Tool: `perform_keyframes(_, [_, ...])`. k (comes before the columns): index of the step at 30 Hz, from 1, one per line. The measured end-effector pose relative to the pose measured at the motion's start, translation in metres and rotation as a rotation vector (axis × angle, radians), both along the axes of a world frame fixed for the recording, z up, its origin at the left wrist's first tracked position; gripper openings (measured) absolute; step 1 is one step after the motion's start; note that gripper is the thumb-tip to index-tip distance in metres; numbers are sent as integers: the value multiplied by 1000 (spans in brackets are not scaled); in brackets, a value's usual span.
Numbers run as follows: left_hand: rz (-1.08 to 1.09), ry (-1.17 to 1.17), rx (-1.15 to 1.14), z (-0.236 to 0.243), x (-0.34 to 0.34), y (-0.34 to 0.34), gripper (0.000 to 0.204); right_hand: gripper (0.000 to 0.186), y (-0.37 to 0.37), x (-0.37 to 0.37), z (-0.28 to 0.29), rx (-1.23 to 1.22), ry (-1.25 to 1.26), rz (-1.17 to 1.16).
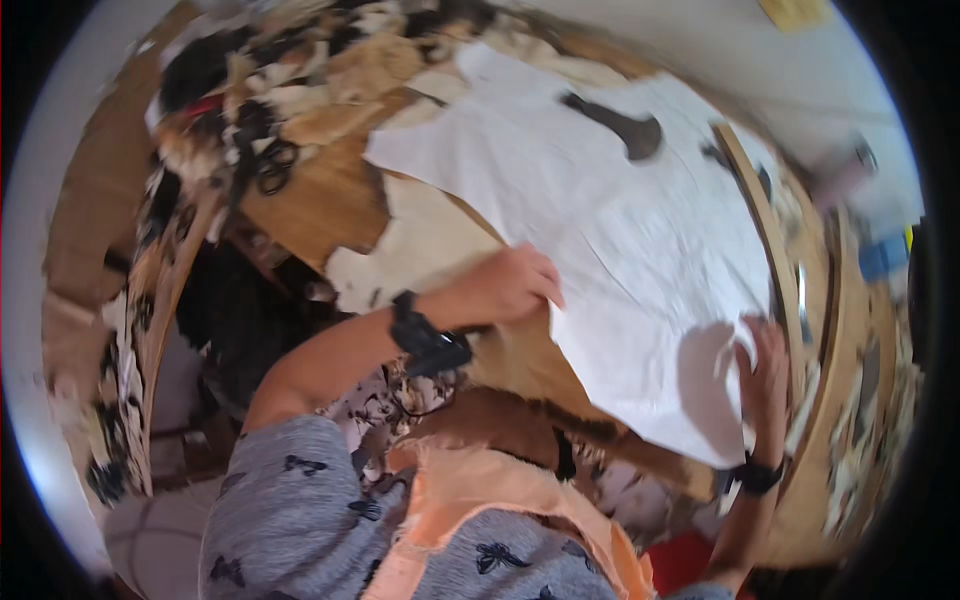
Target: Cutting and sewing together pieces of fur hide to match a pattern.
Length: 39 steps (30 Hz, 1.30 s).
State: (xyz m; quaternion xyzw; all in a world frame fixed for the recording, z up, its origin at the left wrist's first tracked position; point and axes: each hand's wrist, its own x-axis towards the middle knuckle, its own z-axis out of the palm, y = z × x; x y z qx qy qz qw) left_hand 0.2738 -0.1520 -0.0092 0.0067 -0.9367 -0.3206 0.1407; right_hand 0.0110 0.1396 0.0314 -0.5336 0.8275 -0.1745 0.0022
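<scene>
A large white sheet of fabric (610,210) lies spread over a wooden table (320,200). My left hand (510,285) rests on the sheet's near left edge, fingers curled over it; a black band circles that wrist. My right hand (765,375) lies flat on the sheet's lower right part, fingers apart, also with a black wrist band. A dark tool-shaped object (620,125) lies on the sheet near its far side. A long wooden ruler (760,220) curves along the sheet's right edge.
Heaps of fabric scraps (300,80) in brown, cream and black cover the far left of the table. Black scissors (272,165) lie among them. A peach cloth (480,500) drapes over my front. More scraps line the right rim (860,400).
</scene>
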Motion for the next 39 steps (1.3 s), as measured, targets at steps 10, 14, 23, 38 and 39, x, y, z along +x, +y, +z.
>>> perform_keyframes(10, [-104,8,-3,-2,5,7,13,55,-28,35,-3,247,-182,282])
perform_keyframes(14, [-167,30,-97,4,-4,-3,20,32,-1,16,-15,-64,-330,117])
perform_keyframes(23, [-374,-160,105,8,-10,16,31,15,90,33,-21,-273,-255,-663])
perform_keyframes(38, [246,-393,1158,-7,-7,10,33,24,116,77,-69,-189,185,-952])
perform_keyframes(39, [253,-390,1155,-5,-9,13,33,24,117,76,-68,-193,181,-946])
